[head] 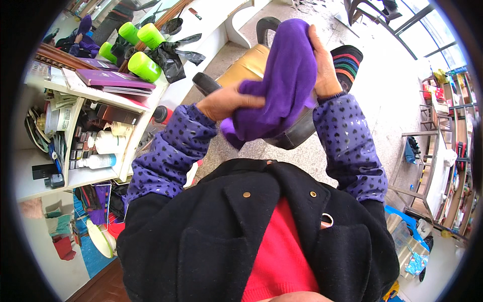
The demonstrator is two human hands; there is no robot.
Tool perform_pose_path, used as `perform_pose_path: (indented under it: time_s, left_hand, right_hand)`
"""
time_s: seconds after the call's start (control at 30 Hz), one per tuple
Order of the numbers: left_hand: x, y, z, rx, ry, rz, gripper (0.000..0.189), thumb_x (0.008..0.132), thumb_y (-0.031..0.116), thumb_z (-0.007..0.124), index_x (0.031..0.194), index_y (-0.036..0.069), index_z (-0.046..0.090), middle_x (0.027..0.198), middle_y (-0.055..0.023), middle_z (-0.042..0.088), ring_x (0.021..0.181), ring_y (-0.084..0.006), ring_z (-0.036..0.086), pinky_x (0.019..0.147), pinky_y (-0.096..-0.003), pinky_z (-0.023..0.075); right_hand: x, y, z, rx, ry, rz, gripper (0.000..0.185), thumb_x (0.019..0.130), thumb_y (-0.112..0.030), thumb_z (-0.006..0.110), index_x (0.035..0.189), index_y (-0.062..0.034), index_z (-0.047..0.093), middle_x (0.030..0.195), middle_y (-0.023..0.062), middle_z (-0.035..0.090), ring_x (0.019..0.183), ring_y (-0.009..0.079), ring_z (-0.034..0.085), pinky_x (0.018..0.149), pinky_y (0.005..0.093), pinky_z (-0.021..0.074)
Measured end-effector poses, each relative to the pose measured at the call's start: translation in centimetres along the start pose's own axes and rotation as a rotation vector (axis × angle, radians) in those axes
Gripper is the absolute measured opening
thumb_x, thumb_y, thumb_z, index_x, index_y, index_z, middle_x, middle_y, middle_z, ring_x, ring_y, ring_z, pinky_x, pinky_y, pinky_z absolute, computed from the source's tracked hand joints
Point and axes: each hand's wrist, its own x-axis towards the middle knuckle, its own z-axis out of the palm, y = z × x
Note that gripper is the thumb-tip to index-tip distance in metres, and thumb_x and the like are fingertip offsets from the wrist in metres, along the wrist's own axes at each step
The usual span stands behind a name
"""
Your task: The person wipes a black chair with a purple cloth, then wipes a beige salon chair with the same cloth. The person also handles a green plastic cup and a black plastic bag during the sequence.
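Observation:
A purple cloth point(290, 71), which looks like a towel, hangs bunched between my two hands above a salon-type chair. My left hand point(230, 100) grips its lower left folds and is slightly blurred. Along the upper right edge, my right hand point(324, 68) holds the cloth, thumb up and palm against it. Under the cloth is the chair's gold seat point(245, 64), with a black armrest point(205, 83) to its left; the cloth hides much of the chair. Black knitted fabric with coloured stripes point(347, 68) shows just beyond my right wrist; what it belongs to is unclear.
At left, a white shelf unit point(124, 158) holds bottles and boxes, with green containers point(145, 67), a black plastic bag point(169, 60) and a purple book point(113, 78) on top beside a mirror point(102, 26). Far right stand a table point(439, 170) and loaded shelves point(458, 151).

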Motion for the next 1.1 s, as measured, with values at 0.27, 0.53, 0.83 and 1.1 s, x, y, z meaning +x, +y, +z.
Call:
perform_pose_path:
  time_s: [0.27, 0.53, 0.83, 1.1]
  left_hand:
    - [-3.7, 2.3, -4.5, -0.340, 0.198, 0.108, 0.052, 0.088, 0.020, 0.067, 0.131, 0.000, 0.046, 0.126, -0.0120, 0.056, 0.113, -0.0205, 0.056, 0.100, -0.0371, 0.0444]
    - [-8.8, 3.7, -10.5, 0.152, 0.302, 0.061, 0.060, 0.081, 0.009, 0.072, 0.134, 0.001, 0.043, 0.125, -0.0084, 0.055, 0.111, -0.0185, 0.057, 0.095, -0.0332, 0.0475]
    - [-12.7, 5.1, -12.6, 0.036, 0.249, 0.364, 0.099, 0.075, -0.010, 0.066, 0.151, 0.012, 0.006, 0.115, -0.0136, 0.058, 0.105, -0.0192, 0.058, 0.097, -0.0323, 0.0442]
    - [-14.4, 4.4, -14.8, 0.922, 0.317, 0.165, 0.072, 0.071, 0.006, 0.072, 0.137, 0.006, 0.043, 0.114, -0.0142, 0.063, 0.095, -0.0211, 0.061, 0.087, -0.0326, 0.0459]
  right_hand:
    - [-1.9, 7.9, -0.9, -0.436, 0.103, 0.249, 0.036, 0.097, -0.022, 0.051, 0.124, 0.0014, 0.054, 0.112, 0.0075, 0.064, 0.100, 0.0154, 0.062, 0.088, 0.0278, 0.0500]
    - [0.7, 1.5, -1.7, -0.490, 0.245, -0.184, 0.019, 0.092, -0.016, 0.061, 0.101, 0.0002, 0.065, 0.094, 0.0062, 0.069, 0.081, 0.0117, 0.064, 0.077, 0.0244, 0.0497]
    - [0.0, 6.1, 1.9, -1.185, 0.067, -0.152, 0.069, 0.083, 0.000, 0.064, 0.143, 0.0013, 0.029, 0.121, 0.0126, 0.057, 0.104, 0.0188, 0.057, 0.091, 0.0299, 0.0447]
    - [0.8, 2.4, 0.0, -1.521, 0.313, -0.482, 0.042, 0.082, -0.005, 0.067, 0.120, -0.0032, 0.050, 0.076, 0.0136, 0.068, 0.066, 0.0151, 0.062, 0.063, 0.0279, 0.0481]
